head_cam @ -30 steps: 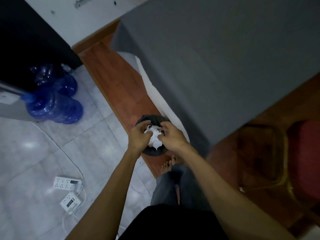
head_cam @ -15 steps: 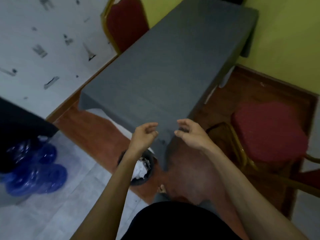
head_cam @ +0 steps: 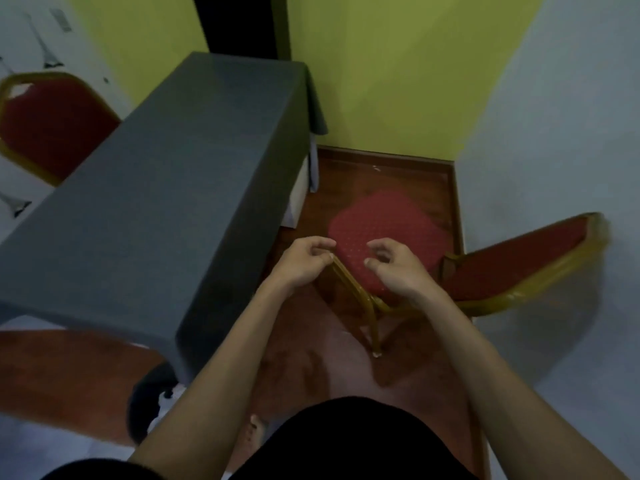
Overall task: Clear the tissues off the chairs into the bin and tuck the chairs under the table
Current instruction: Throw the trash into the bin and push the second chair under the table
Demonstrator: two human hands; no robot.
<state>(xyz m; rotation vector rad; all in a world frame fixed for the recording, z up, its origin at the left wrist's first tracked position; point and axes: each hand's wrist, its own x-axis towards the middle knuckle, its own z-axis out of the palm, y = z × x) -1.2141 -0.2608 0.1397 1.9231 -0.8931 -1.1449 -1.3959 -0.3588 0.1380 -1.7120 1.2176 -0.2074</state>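
Where the frame begins at the upper left, a red chair with a gold frame (head_cam: 52,128) stands against the white wall, its back rising beside the far long edge of the surface (head_cam: 166,188), which is draped in a grey cloth and runs diagonally from the lower left toward the upper middle. Below the near corner of that cloth, at the lower left, a dark round shape that may be the bin (head_cam: 145,407) sits on the floor, mostly hidden and blurred, so its contents cannot be told. Moving toward the middle, the left hand (head_cam: 304,263) hangs loosely curled with its fingers bent, grasping nothing, its fingertips just at the gold front rail of a second chair. A small gap to the right, the right hand (head_cam: 393,266) is likewise half curled and empty, hovering over the near edge of the red seat. This second red chair (head_cam: 391,230) stands on the wooden floor (head_cam: 346,368) beside the surface, pulled out from it, its seat bare of tissues and its back (head_cam: 519,261) leaning out toward the white wall at the right. At the bottom edge, a bare foot (head_cam: 254,434) shows beneath dark clothing.
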